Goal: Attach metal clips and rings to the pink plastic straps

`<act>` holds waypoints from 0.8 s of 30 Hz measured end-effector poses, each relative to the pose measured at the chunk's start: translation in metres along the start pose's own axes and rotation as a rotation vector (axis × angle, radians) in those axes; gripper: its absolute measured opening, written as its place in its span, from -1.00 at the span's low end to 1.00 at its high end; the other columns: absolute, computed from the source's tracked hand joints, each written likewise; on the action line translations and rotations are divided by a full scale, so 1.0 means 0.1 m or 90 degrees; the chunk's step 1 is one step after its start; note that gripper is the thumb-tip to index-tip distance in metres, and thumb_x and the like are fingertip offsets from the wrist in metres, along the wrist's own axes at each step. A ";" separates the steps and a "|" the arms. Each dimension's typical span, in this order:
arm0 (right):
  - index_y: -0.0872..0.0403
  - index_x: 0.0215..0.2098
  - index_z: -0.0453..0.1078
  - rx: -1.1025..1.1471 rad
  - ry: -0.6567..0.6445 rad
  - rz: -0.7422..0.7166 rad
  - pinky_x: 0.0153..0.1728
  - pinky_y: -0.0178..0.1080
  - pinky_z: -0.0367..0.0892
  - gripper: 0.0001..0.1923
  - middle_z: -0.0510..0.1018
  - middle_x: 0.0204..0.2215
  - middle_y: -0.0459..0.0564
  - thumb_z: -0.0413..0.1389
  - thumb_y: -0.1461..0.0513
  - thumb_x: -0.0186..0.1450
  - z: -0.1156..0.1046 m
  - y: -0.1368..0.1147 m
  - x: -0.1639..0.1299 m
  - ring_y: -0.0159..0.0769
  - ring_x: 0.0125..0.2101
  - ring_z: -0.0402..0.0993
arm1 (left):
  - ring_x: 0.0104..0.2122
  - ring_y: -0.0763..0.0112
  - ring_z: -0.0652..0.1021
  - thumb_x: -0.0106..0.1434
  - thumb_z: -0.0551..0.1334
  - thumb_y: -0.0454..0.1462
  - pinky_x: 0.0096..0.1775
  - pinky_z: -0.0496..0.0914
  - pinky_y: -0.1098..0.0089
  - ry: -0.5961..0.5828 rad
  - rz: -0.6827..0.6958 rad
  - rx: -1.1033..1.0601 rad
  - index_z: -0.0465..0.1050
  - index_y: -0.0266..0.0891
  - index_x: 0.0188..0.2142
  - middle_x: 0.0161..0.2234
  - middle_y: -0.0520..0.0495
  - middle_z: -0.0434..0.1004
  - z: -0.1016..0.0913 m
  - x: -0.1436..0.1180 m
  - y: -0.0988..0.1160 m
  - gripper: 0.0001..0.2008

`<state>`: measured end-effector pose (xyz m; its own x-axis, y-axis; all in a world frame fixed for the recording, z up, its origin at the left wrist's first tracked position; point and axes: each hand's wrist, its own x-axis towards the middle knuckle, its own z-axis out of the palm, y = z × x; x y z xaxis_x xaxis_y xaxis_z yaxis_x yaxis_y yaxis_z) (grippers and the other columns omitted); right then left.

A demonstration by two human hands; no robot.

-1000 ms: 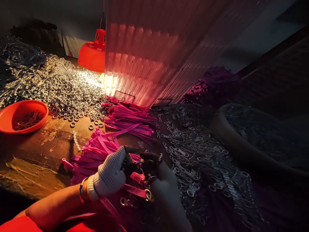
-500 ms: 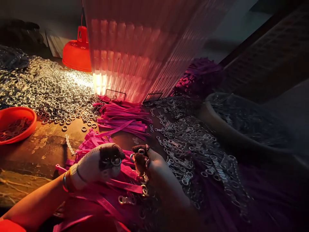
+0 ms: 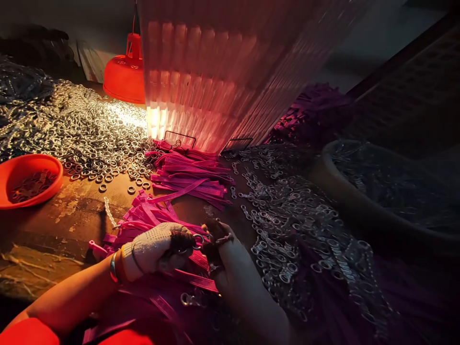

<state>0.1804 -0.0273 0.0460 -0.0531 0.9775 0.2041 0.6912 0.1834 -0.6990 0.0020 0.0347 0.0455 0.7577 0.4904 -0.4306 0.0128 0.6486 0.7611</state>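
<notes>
While gloved left hand [image 3: 158, 247] and right hand [image 3: 224, 251] meet — fingers pinched narrow on metal ring [image 3: 197, 241] (over pink straps [image 3: 151, 218]).

A bare patch of worn brown wooden tabletop [image 3: 77, 211] is lying open to the left of the gloved left hand [image 3: 154, 249], giving passage there. An orange plastic bowl [image 3: 28, 179] is bounding it on the left and a heap of silver metal rings [image 3: 89, 136] is closing it behind. Bundles of pink straps [image 3: 190, 175] are blocking the way ahead. Heaped metal clasps [image 3: 291, 225] are crowding the right hand [image 3: 223, 251], and a ribbed translucent lampshade [image 3: 223, 76] is hanging over the middle.
</notes>
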 end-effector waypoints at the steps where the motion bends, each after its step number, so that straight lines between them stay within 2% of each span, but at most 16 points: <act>1: 0.11 0.12 0.35 -0.071 0.002 -0.028 -0.14 -0.12 0.38 -0.56 0.52 -0.04 0.17 -0.03 0.32 0.28 0.00 0.01 -0.02 -0.14 -0.13 0.47 | -0.77 0.62 0.16 0.11 0.23 -0.16 -0.72 -0.04 0.52 -0.008 -0.015 -0.026 0.34 -0.27 -0.53 -0.72 0.10 0.24 -0.01 0.02 -0.01 -0.78; 3: 0.08 -0.04 0.44 -0.189 -0.018 -0.071 -0.23 -0.18 0.37 -0.65 0.57 -0.18 0.10 -0.03 0.36 0.26 -0.01 0.01 -0.03 -0.20 -0.25 0.47 | -0.76 0.64 0.16 0.05 0.25 -0.18 -0.71 -0.06 0.52 -0.033 -0.042 -0.073 0.35 -0.28 -0.53 -0.71 0.11 0.24 -0.02 0.06 -0.03 -0.80; 5: 0.04 -0.26 0.48 -0.295 -0.043 -0.152 -0.31 -0.21 0.31 -0.73 0.58 -0.29 0.04 -0.02 0.40 0.22 -0.03 0.00 -0.01 -0.23 -0.33 0.43 | -0.76 0.65 0.14 0.03 0.27 -0.18 -0.70 -0.07 0.53 -0.050 -0.072 -0.094 0.36 -0.29 -0.50 -0.70 0.12 0.23 -0.01 0.08 -0.06 -0.80; 8: 0.06 -0.49 0.42 -0.426 -0.045 -0.273 -0.41 -0.22 0.15 -0.78 0.56 -0.39 0.05 0.02 0.44 0.08 -0.08 0.00 0.02 -0.24 -0.42 0.37 | -0.75 0.64 0.14 0.10 0.29 -0.12 -0.70 -0.01 0.54 -0.009 -0.048 -0.056 0.40 -0.29 -0.43 -0.69 0.14 0.23 -0.01 0.05 -0.08 -0.75; 11: 0.07 -0.55 0.36 -0.406 -0.059 -0.238 -0.50 -0.23 0.00 -0.84 0.47 -0.55 -0.01 0.03 0.43 0.02 -0.13 -0.03 0.06 -0.33 -0.55 0.26 | -0.76 0.59 0.20 0.21 0.24 -0.03 -0.71 0.05 0.53 0.037 0.027 0.075 0.43 -0.28 -0.34 -0.69 0.11 0.29 0.01 -0.07 -0.05 -0.68; 13: 0.07 -0.58 0.30 -0.324 -0.115 -0.187 -0.53 -0.25 -0.06 -0.87 0.42 -0.61 -0.07 0.03 0.38 0.08 -0.15 -0.07 0.10 -0.39 -0.61 0.19 | -0.73 0.57 0.27 0.21 0.26 -0.04 -0.68 0.11 0.53 0.036 0.063 0.161 0.43 -0.27 -0.31 -0.66 0.10 0.32 0.03 -0.15 -0.01 -0.69; 16: 0.06 -0.61 0.25 -0.219 -0.213 -0.137 -0.57 -0.28 -0.12 -0.82 0.38 -0.67 -0.14 0.05 0.28 0.14 -0.14 -0.14 0.18 -0.44 -0.65 0.13 | -0.71 0.60 0.25 0.20 0.27 -0.11 -0.67 0.08 0.53 0.026 0.072 0.147 0.38 -0.27 -0.41 -0.64 0.10 0.28 0.05 -0.20 0.00 -0.74; 17: 0.06 -0.62 0.24 -0.214 -0.207 -0.138 -0.57 -0.27 -0.14 -0.82 0.36 -0.69 -0.15 0.06 0.27 0.13 -0.12 -0.15 0.20 -0.45 -0.65 0.12 | -0.72 0.61 0.21 0.20 0.26 -0.13 -0.68 0.03 0.52 0.029 0.062 0.102 0.35 -0.27 -0.45 -0.65 0.11 0.25 0.05 -0.19 -0.02 -0.74; 19: 0.06 -0.62 0.26 -0.257 -0.124 -0.180 -0.54 -0.25 -0.14 -0.85 0.37 -0.68 -0.10 0.06 0.26 0.10 -0.04 -0.14 0.22 -0.42 -0.64 0.13 | -0.72 0.63 0.15 0.19 0.25 -0.16 -0.67 -0.03 0.51 0.051 0.036 -0.011 0.30 -0.27 -0.51 -0.67 0.13 0.18 0.03 -0.14 -0.07 -0.73; 21: 0.07 -0.61 0.30 -0.326 -0.019 -0.250 -0.51 -0.21 -0.14 -0.88 0.40 -0.63 -0.03 0.07 0.24 0.07 0.06 -0.10 0.23 -0.38 -0.61 0.13 | -0.68 0.63 0.18 0.14 0.27 -0.19 -0.62 0.02 0.52 0.079 0.039 -0.091 0.28 -0.28 -0.54 -0.65 0.13 0.19 -0.01 -0.09 -0.12 -0.74; 22: 0.07 -0.61 0.32 -0.352 0.006 -0.281 -0.50 -0.20 -0.14 -0.88 0.41 -0.62 0.00 0.08 0.22 0.06 0.11 -0.08 0.23 -0.36 -0.59 0.14 | -0.65 0.62 0.21 0.11 0.29 -0.20 -0.59 0.06 0.52 0.093 0.049 -0.105 0.28 -0.28 -0.55 -0.63 0.12 0.20 -0.03 -0.08 -0.14 -0.74; 24: 0.06 -0.60 0.35 -0.356 -0.017 -0.302 -0.49 -0.19 -0.16 -0.84 0.42 -0.60 0.03 0.10 0.18 0.09 0.21 -0.06 0.25 -0.33 -0.58 0.15 | -0.61 0.60 0.24 0.09 0.30 -0.21 -0.55 0.12 0.52 0.127 0.074 -0.096 0.30 -0.29 -0.54 -0.61 0.10 0.24 -0.09 -0.09 -0.17 -0.75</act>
<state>0.1599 -0.0022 0.0404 -0.4507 0.8093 0.3767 0.8537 0.5141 -0.0831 -0.0108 0.0250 0.0320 0.6043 0.6623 -0.4429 -0.1753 0.6528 0.7370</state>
